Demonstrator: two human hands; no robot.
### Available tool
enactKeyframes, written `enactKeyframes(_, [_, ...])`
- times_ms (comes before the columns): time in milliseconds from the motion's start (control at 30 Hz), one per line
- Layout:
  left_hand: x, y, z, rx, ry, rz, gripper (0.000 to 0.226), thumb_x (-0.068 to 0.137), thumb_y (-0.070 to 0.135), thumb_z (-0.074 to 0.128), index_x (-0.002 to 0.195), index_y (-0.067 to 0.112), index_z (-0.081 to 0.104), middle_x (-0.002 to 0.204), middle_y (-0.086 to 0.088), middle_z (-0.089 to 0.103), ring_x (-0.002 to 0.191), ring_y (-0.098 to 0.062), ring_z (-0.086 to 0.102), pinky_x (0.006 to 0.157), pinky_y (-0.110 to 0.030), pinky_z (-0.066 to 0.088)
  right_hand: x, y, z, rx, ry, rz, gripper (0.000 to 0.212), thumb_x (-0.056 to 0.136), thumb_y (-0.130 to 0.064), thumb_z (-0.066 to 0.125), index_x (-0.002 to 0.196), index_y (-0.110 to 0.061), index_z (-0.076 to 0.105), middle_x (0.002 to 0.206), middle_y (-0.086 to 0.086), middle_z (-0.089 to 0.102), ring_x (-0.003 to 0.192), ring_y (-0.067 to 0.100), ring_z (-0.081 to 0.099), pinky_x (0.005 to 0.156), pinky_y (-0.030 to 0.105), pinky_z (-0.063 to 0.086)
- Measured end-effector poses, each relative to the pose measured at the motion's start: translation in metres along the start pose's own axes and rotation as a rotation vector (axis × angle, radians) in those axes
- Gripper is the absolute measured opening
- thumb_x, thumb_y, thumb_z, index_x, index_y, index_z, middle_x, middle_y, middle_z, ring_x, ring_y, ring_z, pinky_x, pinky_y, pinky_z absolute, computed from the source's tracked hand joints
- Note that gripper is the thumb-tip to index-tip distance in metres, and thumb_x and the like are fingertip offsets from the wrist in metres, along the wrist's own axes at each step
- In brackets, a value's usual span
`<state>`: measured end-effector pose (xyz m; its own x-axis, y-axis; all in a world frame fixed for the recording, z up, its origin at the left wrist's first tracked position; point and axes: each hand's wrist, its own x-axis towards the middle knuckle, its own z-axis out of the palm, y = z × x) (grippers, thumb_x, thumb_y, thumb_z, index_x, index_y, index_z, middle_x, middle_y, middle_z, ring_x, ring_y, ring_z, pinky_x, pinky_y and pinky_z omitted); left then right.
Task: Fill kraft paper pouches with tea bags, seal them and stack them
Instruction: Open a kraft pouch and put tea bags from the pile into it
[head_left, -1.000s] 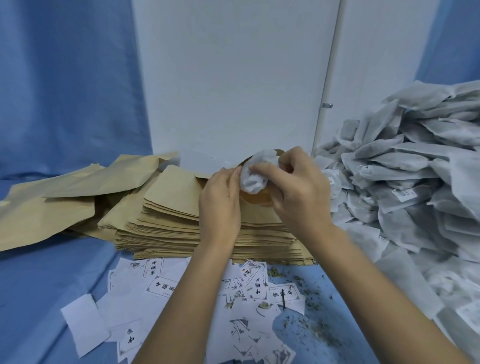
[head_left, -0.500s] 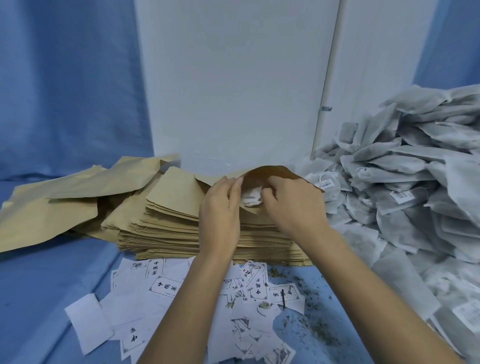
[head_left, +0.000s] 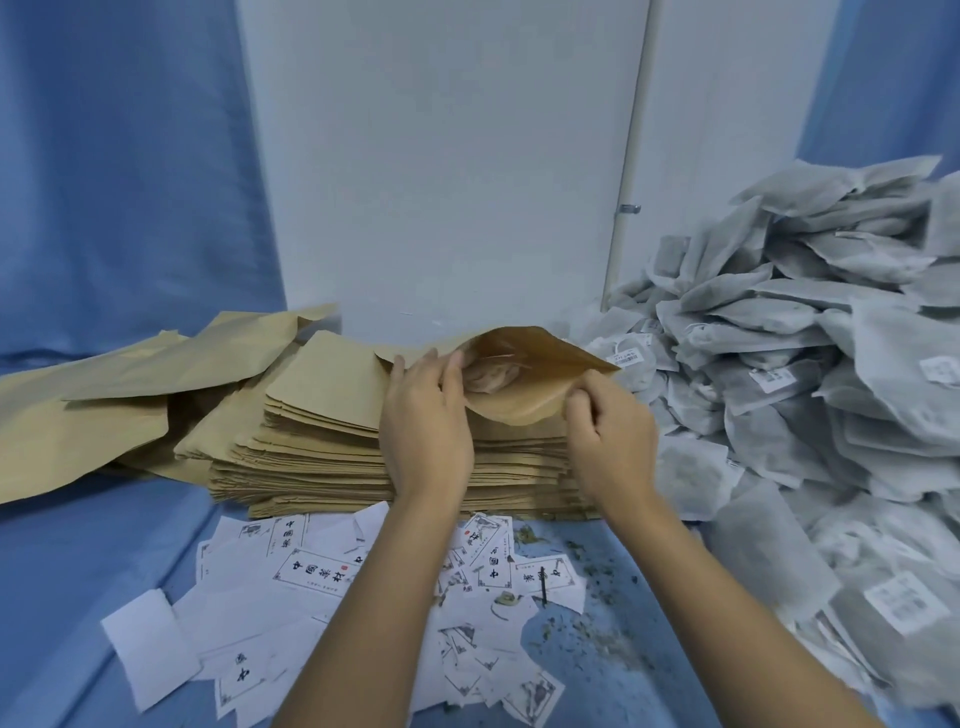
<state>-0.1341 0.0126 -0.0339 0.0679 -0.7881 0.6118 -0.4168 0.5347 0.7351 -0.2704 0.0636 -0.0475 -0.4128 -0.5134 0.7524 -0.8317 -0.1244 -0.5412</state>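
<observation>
Kraft paper pouch (head_left: 524, 408) lies on top of the stack of pouches (head_left: 322, 452), its mouth gaping toward the camera. A pale tea bag (head_left: 491, 376) shows inside it, deep in the opening. The left hand (head_left: 426, 421) grips the left edge of the mouth, fingers curled over the upper flap and lifting it. The right hand (head_left: 610, 436) pinches the right end of the lower lip between thumb and bent fingers. Both forearms reach in from the bottom edge of the view.

The stack sits on a blue-covered counter (head_left: 93, 551), near its middle. To the left of the stack, loose pouches (head_left: 104, 400) lie spread and overlapping. To the right, a tall heap of tea bags (head_left: 810, 353) rises, some with small white tags showing. In front of the stack, printed paper labels (head_left: 317, 571) are scattered under the arms, and tea crumbs (head_left: 597, 631) are strewn just right of them. Behind everything stands a white wall panel (head_left: 441, 156) flanked by a blue curtain (head_left: 119, 182).
</observation>
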Motion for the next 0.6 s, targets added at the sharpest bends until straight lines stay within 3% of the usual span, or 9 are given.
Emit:
enactKeyframes(67, [0.004, 0.001, 0.003, -0.022, 0.022, -0.066, 0.038, 0.101, 0.035, 0.037, 0.113, 0.016, 0.068, 0.130, -0.006, 0.059, 0.128, -0.026, 0.044, 0.094, -0.033, 0.038, -0.003, 0.023, -0.002, -0.037, 0.027, 0.125, 0.026, 0.082, -0.029, 0.032, 0.063, -0.016, 0.045, 0.061, -0.003, 0.049, 0.061, 0.015, 0.043, 0.051, 0.028, 0.029])
enactKeyframes(100, [0.006, 0.001, 0.004, -0.053, 0.029, -0.100, 0.038, 0.101, 0.035, 0.037, 0.112, 0.016, 0.068, 0.127, -0.006, 0.061, 0.122, -0.026, 0.049, 0.090, -0.032, 0.039, -0.003, 0.036, -0.003, -0.130, -0.007, 0.142, 0.025, 0.085, -0.026, 0.036, 0.068, -0.015, 0.051, 0.073, 0.000, 0.056, 0.073, 0.018, 0.048, 0.058, 0.028, 0.034])
enactKeyframes(167, [0.007, 0.000, 0.008, -0.115, 0.037, -0.146, 0.040, 0.101, 0.035, 0.037, 0.116, 0.013, 0.066, 0.121, -0.005, 0.063, 0.115, -0.023, 0.053, 0.089, -0.029, 0.039, -0.001, 0.064, -0.001, -0.425, -0.123, 0.072, 0.022, 0.088, -0.019, 0.047, 0.091, -0.006, 0.065, 0.120, 0.011, 0.058, 0.111, 0.027, 0.047, 0.087, 0.036, 0.039])
enactKeyframes(200, [0.008, 0.000, 0.009, -0.143, 0.050, -0.148, 0.040, 0.101, 0.035, 0.038, 0.117, 0.011, 0.066, 0.117, -0.003, 0.065, 0.112, -0.022, 0.055, 0.088, -0.024, 0.039, 0.000, 0.074, 0.000, -0.554, -0.197, 0.032, 0.026, 0.089, -0.018, 0.049, 0.102, -0.003, 0.066, 0.140, 0.014, 0.046, 0.128, 0.031, 0.037, 0.100, 0.039, 0.033])
enactKeyframes(267, [0.007, 0.000, 0.011, -0.185, 0.082, -0.122, 0.036, 0.101, 0.031, 0.040, 0.109, 0.009, 0.068, 0.096, 0.006, 0.063, 0.094, -0.015, 0.055, 0.072, -0.008, 0.035, 0.004, 0.087, 0.002, -0.721, -0.338, -0.025, 0.034, 0.092, -0.026, 0.046, 0.113, -0.006, 0.064, 0.159, 0.008, 0.016, 0.145, 0.031, 0.009, 0.113, 0.043, 0.015])
enactKeyframes(333, [0.007, 0.000, 0.013, -0.203, 0.093, -0.117, 0.033, 0.101, 0.030, 0.041, 0.105, 0.012, 0.069, 0.086, 0.011, 0.056, 0.081, -0.007, 0.049, 0.064, 0.002, 0.029, 0.009, 0.094, 0.005, -0.808, -0.421, -0.061, 0.039, 0.095, -0.034, 0.040, 0.119, -0.012, 0.061, 0.161, 0.004, -0.003, 0.147, 0.030, -0.007, 0.115, 0.044, 0.005])
enactKeyframes(467, [0.008, -0.002, 0.015, -0.225, 0.098, -0.124, 0.032, 0.101, 0.029, 0.042, 0.103, 0.013, 0.070, 0.086, 0.009, 0.058, 0.073, -0.001, 0.048, 0.063, 0.004, 0.030, 0.019, 0.093, 0.010, -0.898, -0.545, -0.025, 0.053, 0.096, -0.044, 0.032, 0.141, -0.017, 0.042, 0.159, 0.003, -0.017, 0.145, 0.032, -0.017, 0.116, 0.048, -0.003])
enactKeyframes(533, [0.010, -0.002, 0.014, -0.239, 0.102, -0.127, 0.033, 0.101, 0.029, 0.042, 0.104, 0.011, 0.070, 0.089, 0.005, 0.061, 0.077, -0.003, 0.050, 0.064, 0.004, 0.031, 0.023, 0.091, 0.009, -0.897, -0.578, 0.006, 0.055, 0.095, -0.041, 0.034, 0.146, -0.019, 0.034, 0.160, 0.003, -0.015, 0.146, 0.031, -0.014, 0.116, 0.049, -0.001])
enactKeyframes(600, [0.011, -0.001, 0.013, -0.248, 0.120, -0.133, 0.034, 0.101, 0.028, 0.042, 0.103, 0.008, 0.070, 0.090, 0.001, 0.063, 0.080, -0.007, 0.051, 0.064, 0.003, 0.032, 0.025, 0.086, 0.008, -0.804, -0.485, 0.015, 0.053, 0.094, -0.035, 0.040, 0.143, -0.015, 0.039, 0.161, 0.005, -0.002, 0.147, 0.030, -0.001, 0.116, 0.047, 0.007])
